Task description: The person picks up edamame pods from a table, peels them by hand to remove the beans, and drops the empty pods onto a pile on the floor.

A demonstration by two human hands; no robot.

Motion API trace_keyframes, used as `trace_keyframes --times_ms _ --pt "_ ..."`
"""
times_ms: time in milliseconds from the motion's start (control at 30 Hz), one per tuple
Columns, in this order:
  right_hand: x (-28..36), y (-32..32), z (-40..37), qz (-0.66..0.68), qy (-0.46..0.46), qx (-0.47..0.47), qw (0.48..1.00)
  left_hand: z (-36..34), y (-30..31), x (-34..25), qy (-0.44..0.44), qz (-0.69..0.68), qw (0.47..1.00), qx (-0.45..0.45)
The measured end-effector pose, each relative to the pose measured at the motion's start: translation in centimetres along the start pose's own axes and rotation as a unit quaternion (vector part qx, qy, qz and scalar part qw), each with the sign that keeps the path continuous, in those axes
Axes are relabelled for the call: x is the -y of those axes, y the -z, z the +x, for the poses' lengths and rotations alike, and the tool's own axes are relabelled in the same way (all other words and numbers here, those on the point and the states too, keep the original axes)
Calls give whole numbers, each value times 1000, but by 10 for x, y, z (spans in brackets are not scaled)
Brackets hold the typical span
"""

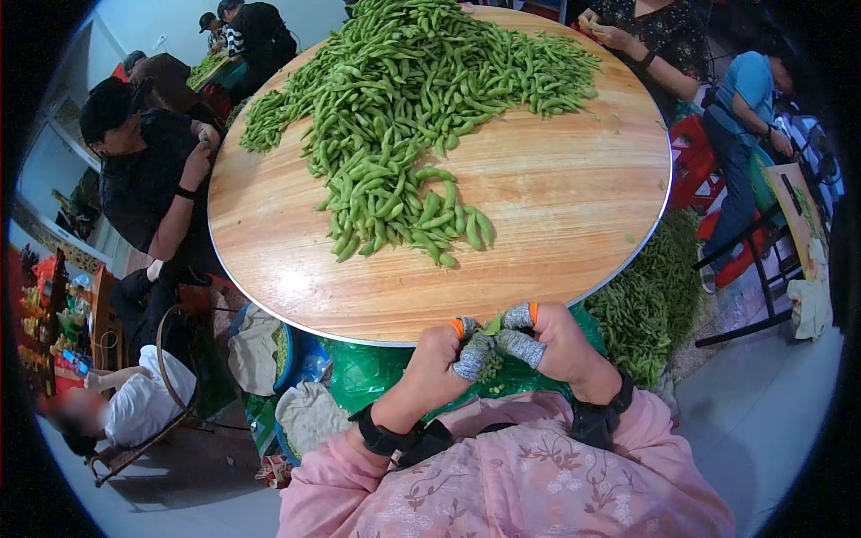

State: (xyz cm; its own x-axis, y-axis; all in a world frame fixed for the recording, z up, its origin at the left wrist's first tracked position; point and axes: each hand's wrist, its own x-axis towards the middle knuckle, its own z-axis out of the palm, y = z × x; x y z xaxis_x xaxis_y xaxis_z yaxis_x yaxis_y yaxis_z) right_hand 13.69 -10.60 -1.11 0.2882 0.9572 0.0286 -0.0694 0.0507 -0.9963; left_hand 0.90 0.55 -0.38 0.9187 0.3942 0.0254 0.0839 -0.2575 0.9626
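My left hand (437, 363) and my right hand (563, 348) meet just past the near edge of the round table, over my lap. Grey wrapping covers fingers on both, with orange bands at the thumbs. The fingertips of both hands pinch a green soybean pod (492, 325), mostly hidden by the fingers. Below them, shelled green beans (491, 369) show in a container whose shape I cannot make out. A large heap of soybean pods (395, 117) covers the far half of the table and trails toward me.
The round wooden table (556, 206) lies in front of me. Green plastic (363, 377) hangs under its near edge, with blue tubs and cloths to the left. Pods or husks (650, 296) pile on the floor at right. Several people (148, 170) sit around, and a child's chair (170, 359) stands left.
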Motion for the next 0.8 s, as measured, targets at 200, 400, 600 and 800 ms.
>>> trace_keyframes --times_ms 200,400,600,800 --pt "8 -4 -4 -124 50 -17 991 -5 -9 17 47 -45 997 -42" --pt "-11 4 -2 -57 -11 -69 996 -5 -7 6 16 -113 992 -51" --pt "3 2 -3 -87 -29 -24 995 -5 -7 4 33 -85 996 -11" --pt "8 3 -5 33 -48 -48 997 -4 -1 6 -4 110 994 -26"
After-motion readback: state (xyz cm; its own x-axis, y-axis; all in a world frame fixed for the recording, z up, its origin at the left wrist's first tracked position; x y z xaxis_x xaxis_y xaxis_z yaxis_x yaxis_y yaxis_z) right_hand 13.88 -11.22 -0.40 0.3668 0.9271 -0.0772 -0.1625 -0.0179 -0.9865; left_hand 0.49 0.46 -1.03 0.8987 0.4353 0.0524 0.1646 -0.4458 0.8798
